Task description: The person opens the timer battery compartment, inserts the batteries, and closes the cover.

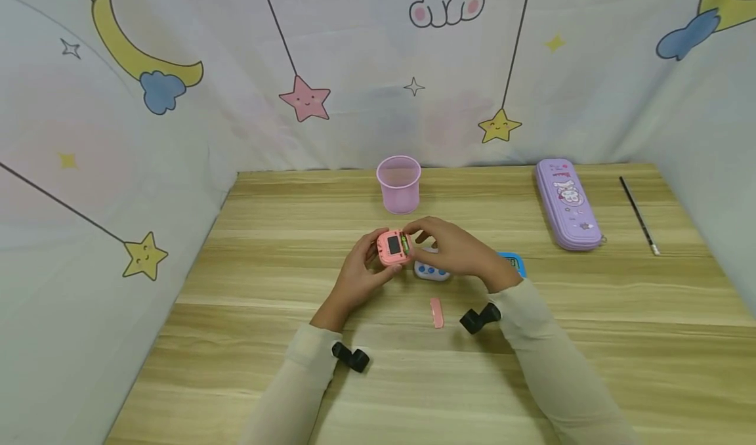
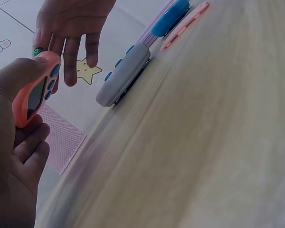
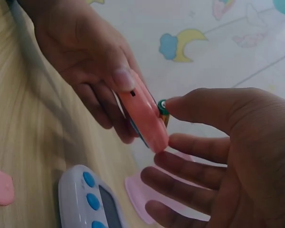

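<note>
A pink digital timer [image 1: 392, 248] is gripped by my left hand [image 1: 360, 271], its thumb along one edge. In the head view the timer's back faces up, with a battery [image 1: 405, 243] in its uncovered compartment; in the left wrist view its screen and blue buttons show. My right hand [image 1: 455, 248] is at the compartment, thumb tip on the green end of the battery [image 3: 163, 107] and a fingertip at the timer's edge. Below the right hand lies a white timer [image 1: 432, 272] with blue buttons. A loose pink battery cover [image 1: 437, 313] lies nearer me.
A blue timer [image 1: 513, 262] is partly hidden behind my right wrist. At the back stands a pink mesh cup [image 1: 399, 189]. A purple pencil case [image 1: 568, 205] and a black pencil [image 1: 639, 215] lie to the right on the wooden table [image 1: 248, 268], with printed cloth round it.
</note>
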`<state>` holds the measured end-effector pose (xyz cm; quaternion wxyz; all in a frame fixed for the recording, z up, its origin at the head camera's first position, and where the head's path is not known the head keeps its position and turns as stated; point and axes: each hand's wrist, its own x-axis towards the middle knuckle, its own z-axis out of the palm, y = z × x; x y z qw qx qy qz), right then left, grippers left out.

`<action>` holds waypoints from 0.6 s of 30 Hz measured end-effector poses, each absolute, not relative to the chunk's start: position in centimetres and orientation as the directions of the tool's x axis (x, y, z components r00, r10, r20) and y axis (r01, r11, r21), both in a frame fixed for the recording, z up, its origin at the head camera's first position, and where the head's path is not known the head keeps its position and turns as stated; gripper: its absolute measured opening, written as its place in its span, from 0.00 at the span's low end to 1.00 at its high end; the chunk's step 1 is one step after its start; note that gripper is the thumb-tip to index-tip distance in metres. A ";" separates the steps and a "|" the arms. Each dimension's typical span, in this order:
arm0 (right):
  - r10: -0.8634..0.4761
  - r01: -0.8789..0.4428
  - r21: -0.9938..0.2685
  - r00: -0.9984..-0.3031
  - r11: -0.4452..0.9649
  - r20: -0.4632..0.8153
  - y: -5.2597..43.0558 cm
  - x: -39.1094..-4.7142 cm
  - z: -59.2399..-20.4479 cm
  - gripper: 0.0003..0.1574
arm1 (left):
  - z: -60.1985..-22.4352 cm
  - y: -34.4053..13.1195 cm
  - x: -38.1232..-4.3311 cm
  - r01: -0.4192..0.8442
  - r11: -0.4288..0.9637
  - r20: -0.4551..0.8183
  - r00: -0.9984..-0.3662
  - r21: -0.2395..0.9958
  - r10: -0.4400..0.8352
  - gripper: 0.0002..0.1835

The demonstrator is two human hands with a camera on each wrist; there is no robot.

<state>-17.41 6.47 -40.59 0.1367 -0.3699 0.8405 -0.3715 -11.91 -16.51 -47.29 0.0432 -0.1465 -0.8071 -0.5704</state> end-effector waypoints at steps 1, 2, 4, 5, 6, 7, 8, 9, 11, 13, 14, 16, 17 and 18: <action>-0.725 -0.510 -0.736 -0.688 0.444 0.039 6.6 -17.5 -40.6 0.31 | -47.3 -16.5 -11.9 0.287 0.303 0.237 -0.953 0.909 0.191 0.40; -0.726 -0.501 -0.746 -0.687 0.439 0.035 6.6 -17.5 -40.6 0.32 | -47.2 -16.5 -11.9 0.288 0.302 0.238 -0.952 0.909 0.193 0.40; -0.725 -0.481 -0.764 -0.688 0.431 0.025 6.7 -17.6 -40.6 0.33 | -47.2 -16.5 -11.9 0.290 0.297 0.239 -0.951 0.910 0.197 0.39; -0.725 -0.474 -0.770 -0.689 0.427 0.022 6.7 -17.6 -40.6 0.35 | -47.3 -16.5 -11.9 0.289 0.296 0.237 -0.951 0.910 0.199 0.39; -0.724 -0.468 -0.775 -0.689 0.424 0.020 6.7 -17.6 -40.6 0.37 | -47.3 -16.5 -11.9 0.291 0.294 0.239 -0.950 0.910 0.202 0.39; -0.724 -0.460 -0.782 -0.689 0.420 0.017 6.7 -17.7 -40.7 0.39 | -47.3 -16.5 -11.9 0.294 0.294 0.240 -0.949 0.910 0.206 0.39; -0.726 -0.456 -0.788 -0.687 0.414 0.016 6.6 -17.7 -40.7 0.42 | -47.3 -16.5 -11.9 0.296 0.292 0.241 -0.947 0.909 0.211 0.39; -0.729 -0.450 -0.794 -0.684 0.409 0.012 6.7 -17.7 -40.8 0.44 | -47.3 -16.5 -11.9 0.298 0.291 0.241 -0.946 0.909 0.216 0.39; -0.745 -0.450 -0.803 -0.667 0.391 0.011 6.8 -17.8 -40.9 0.45 | -46.8 -16.3 -11.7 0.294 0.290 0.233 -0.946 0.911 0.227 0.39; -0.763 -0.455 -0.809 -0.646 0.373 0.012 7.0 -18.0 -41.1 0.43 | -45.9 -16.1 -11.3 0.291 0.284 0.227 -0.944 0.913 0.239 0.39; -0.772 -0.459 -0.811 -0.636 0.364 0.013 7.0 -18.0 -41.1 0.42 | -45.4 -16.0 -11.1 0.291 0.283 0.224 -0.943 0.914 0.246 0.39; -0.788 -0.461 -0.818 -0.615 0.343 0.016 7.1 -18.1 -41.2 0.39 | -44.3 -15.8 -10.6 0.294 0.281 0.223 -0.940 0.914 0.259 0.39; -0.792 -0.455 -0.824 -0.610 0.338 0.012 7.1 -18.2 -41.3 0.39 | -43.8 -15.7 -10.5 0.298 0.278 0.225 -0.938 0.913 0.265 0.39; -0.795 -0.449 -0.828 -0.607 0.335 0.008 7.1 -18.2 -41.3 0.38 | -43.7 -15.7 -10.4 0.304 0.280 0.229 -0.935 0.911 0.270 0.39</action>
